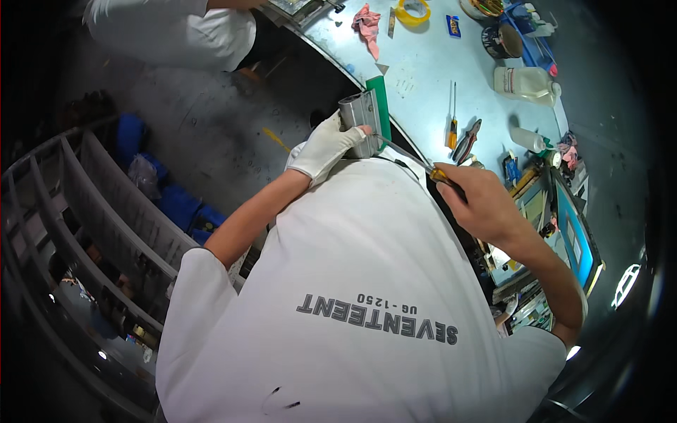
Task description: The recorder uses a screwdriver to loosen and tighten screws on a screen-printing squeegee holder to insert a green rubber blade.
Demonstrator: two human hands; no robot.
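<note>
My left hand [326,149], in a white glove with the thumb tip bare, grips a squeegee by its silver metal holder [358,113]. A green blade [379,104] runs along the holder's right side. The squeegee is held in front of my body, by the table's near edge. In my bare right hand [485,204] is a screwdriver [441,175] with a yellow and dark handle. Its thin shaft points left and reaches the holder near my left thumb; whether the tip sits in a screw is too small to tell. My left fingers behind the holder are hidden.
On the pale table [416,106] lie a second screwdriver [452,130], pliers [467,141], a pink cloth [367,29] and yellow tape [413,10]. A plastic jug [525,86] stands farther right. Another person's white-clothed body [176,35] is at upper left, above a metal rack [106,190].
</note>
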